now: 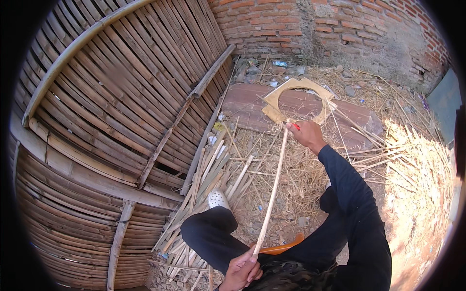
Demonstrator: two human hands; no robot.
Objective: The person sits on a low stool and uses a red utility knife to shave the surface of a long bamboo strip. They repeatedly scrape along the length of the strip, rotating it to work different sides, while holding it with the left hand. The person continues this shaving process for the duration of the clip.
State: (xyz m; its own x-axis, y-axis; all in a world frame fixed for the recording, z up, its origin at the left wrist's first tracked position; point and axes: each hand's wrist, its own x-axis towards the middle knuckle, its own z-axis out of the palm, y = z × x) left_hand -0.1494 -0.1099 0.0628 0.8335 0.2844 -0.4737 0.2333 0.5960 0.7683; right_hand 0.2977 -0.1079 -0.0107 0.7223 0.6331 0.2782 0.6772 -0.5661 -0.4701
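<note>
A long pale bamboo strip (pixel 275 189) slants up from my lap toward the ground in front of me. My left hand (pixel 242 268) is closed round its near end, just above my left thigh. At the far end of the strip, my right hand (pixel 308 135) is closed on a small red-handled tool (pixel 296 126); its blade, if any, is too small to make out. Just beyond my right hand lies a tan board with a large round hole (pixel 270 109), on top of a brown plank (pixel 241 106).
A slatted bamboo wall (pixel 121 82) rises on the left, and a brick wall (pixel 262 24) closes the far side. Split bamboo strips (pixel 208 167) are heaped beside my left foot, with more strips (pixel 383 155) at right. Shavings and straw (pixel 296 179) cover the ground between my legs.
</note>
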